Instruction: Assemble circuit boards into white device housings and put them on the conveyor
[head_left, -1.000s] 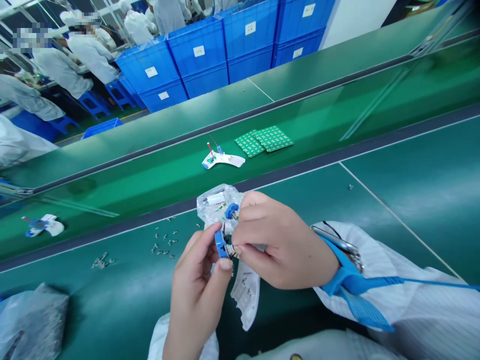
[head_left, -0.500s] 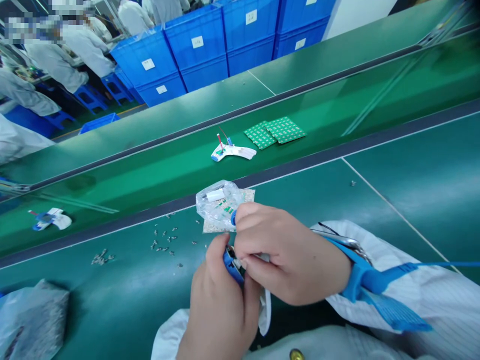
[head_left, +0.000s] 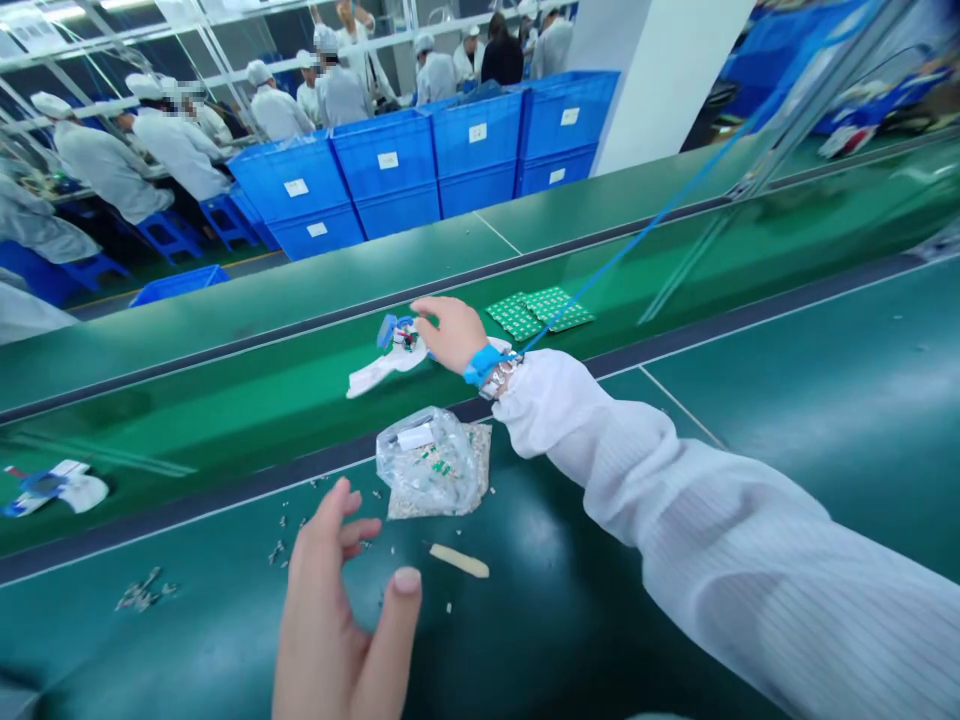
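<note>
Bare left hand (head_left: 337, 610): raised over the glossy dark-green tabletop (head_left: 585, 620), short of its far edge. Fingers point away from the body, slightly bent; thumb upright, spread well apart from them. Palm turned inward, to the right. Wrist cut off by the lower frame border.

Bare right hand (head_left: 454, 335): reaches beyond the tabletop's far edge, back of hand up. Thumb and index finger point left, both bent; remaining fingers and palm hidden, grip unclear. Bright-blue wristband (head_left: 486, 364) and silver metal bracelet (head_left: 499, 380) circle the wrist.

Right arm: extended diagonally from lower right, in a loose, wrinkled white striped sleeve (head_left: 697, 510).
</note>
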